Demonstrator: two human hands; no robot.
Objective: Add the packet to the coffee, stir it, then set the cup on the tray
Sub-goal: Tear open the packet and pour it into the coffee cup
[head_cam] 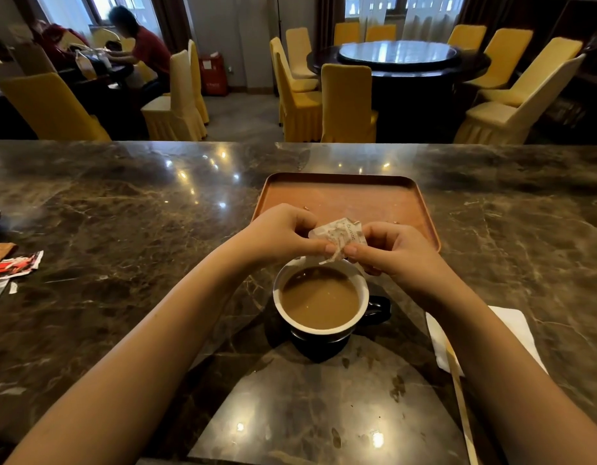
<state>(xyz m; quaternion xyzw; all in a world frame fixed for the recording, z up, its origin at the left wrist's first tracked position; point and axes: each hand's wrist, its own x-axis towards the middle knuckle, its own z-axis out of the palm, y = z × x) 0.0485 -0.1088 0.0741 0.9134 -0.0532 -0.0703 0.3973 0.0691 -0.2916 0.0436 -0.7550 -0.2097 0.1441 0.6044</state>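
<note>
Reaching forward over the dark marbled worktop (122, 213), both bare forearms converged above the cup (321, 302). Nearest the camera, a pale wooden stir stick (459, 397) lay partly on a white napkin (515, 325) at the right, with the right forearm crossing over both. The cup, dark outside and white inside, stood on the worktop between the arms, filled with light brown coffee (320, 298), its handle pointing right. Just above its far rim, the left hand (280, 234) and right hand (396, 251) pinched a small crumpled white packet (337, 238) between thumbs and fingertips, each closed on one side of it, the torn lower end hanging over the coffee. Whether anything was pouring out could not be told. Beyond the hands, a brown rectangular tray (345, 193) sat on the worktop, its near edge hidden behind them. Far to the left, torn red and white wrappers (13, 266) lay near the worktop's edge. Past the worktop stood yellow-covered chairs (347, 102) around a dark round table (397, 58), and a seated person (142, 48) at the far left.
</note>
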